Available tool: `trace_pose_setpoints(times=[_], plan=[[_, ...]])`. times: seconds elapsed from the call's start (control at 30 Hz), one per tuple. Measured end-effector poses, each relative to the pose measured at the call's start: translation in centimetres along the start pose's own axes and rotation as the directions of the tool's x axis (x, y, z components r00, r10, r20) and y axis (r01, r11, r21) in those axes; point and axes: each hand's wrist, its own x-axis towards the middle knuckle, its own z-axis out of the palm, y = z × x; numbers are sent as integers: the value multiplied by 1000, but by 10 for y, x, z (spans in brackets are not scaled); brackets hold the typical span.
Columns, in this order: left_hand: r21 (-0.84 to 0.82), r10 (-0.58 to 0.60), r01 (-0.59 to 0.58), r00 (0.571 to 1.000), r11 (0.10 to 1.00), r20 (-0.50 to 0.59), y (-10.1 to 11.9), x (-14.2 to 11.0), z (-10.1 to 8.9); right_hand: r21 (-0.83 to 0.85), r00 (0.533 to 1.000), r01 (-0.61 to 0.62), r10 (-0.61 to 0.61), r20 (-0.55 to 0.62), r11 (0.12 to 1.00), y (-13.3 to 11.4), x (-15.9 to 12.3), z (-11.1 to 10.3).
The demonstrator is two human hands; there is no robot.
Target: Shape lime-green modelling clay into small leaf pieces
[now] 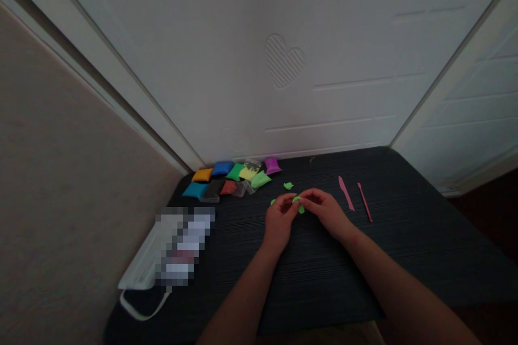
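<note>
My left hand [279, 221] and my right hand [324, 209] meet over the dark table [404, 237], fingertips pinched together on a small lump of green clay [297, 200]. Another green bit [301, 209] lies just under the fingers and one shows at the left hand's edge [273, 202]. A further green piece [288, 186] sits on the table just beyond the hands.
Several small clay packets in many colours [230, 179] lie at the table's back left. Two pink modelling tools [346, 193] [365, 201] rest to the right of my hands. A white bag with a blurred label [178, 250] lies at the left edge. White panelled doors stand behind.
</note>
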Motion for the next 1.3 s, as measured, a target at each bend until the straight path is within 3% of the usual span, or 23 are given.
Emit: trace_pose_setpoints(times=[0.1, 0.37, 0.63, 0.77, 0.93, 1.07, 1.3], plan=[[-25, -6, 5, 1000, 1000, -13, 0, 0, -1, -16, 1000, 21, -22, -19, 1000, 0, 0, 0], [162, 106, -94, 992, 982, -64, 4, -2, -4, -100, 998, 67, -67, 6, 993, 0, -1, 2], [222, 125, -114, 991, 968, -36, 5, -5, -1, -386, 977, 176, -209, -43, 906, -6, -7, 4], [177, 132, -126, 991, 976, -24, 3, -5, 0, -355, 976, 165, -203, -72, 920, -5, -6, 4], [122, 69, -69, 998, 990, 7, -1, -3, 0, -200, 980, 120, -148, -134, 972, -2, -3, 3], [100, 50, -47, 998, 994, -30, 0, -1, -1, -147, 987, 110, -125, -101, 983, 0, -4, 3], [66, 80, -77, 996, 995, -49, 3, -2, -1, -313, 980, 183, -197, -13, 932, -2, -7, 6]])
